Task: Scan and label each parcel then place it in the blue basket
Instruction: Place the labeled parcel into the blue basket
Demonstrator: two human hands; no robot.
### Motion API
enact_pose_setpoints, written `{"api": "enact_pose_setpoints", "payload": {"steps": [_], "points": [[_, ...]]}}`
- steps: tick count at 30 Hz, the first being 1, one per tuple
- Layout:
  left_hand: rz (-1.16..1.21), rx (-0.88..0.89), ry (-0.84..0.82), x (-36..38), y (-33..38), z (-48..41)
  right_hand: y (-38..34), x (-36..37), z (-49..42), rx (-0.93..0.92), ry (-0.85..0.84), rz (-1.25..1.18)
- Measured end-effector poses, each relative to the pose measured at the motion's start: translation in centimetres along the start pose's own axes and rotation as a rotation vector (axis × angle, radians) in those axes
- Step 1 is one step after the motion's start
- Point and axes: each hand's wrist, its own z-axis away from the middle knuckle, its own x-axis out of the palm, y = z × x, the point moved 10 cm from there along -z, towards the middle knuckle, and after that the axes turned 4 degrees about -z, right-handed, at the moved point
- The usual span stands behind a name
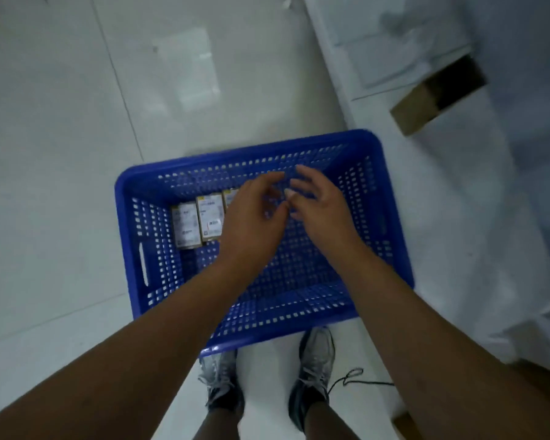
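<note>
Pale glossy tiled floor (61, 138), thin grout lines running diagonally. Soft ceiling-light reflection (185, 74) on tile, upper middle. White-covered table (458, 217) along right side, cloth hanging to floor. Open brown cardboard box (438, 96) on it, blurred. Black cord (359, 379) on floor, lower right. Dim, cool lighting overall.

A packing room, by the look: pale tiled floor (61, 122), blue basket (134, 249) of labelled parcels (208, 217), white-covered table (458, 217) with a cardboard box (426, 103).
</note>
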Motion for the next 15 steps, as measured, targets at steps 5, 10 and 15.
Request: {"api": "enact_pose_setpoints", "payload": {"steps": [5, 10, 15], "points": [[0.176, 0.132, -0.140, -4.4, 18.2, 6.2, -13.4, -7.6, 12.9, -0.117, 0.162, -0.126], [0.163, 0.275, -0.362, -7.4, 32.5, 16.0, -24.4, -14.4, 28.7, -0.210, 0.354, -0.202], [0.063, 0.409, -0.585, -7.8, 44.7, 26.9, -29.3, -21.0, 45.2, -0.238, 0.582, -0.323]]}}
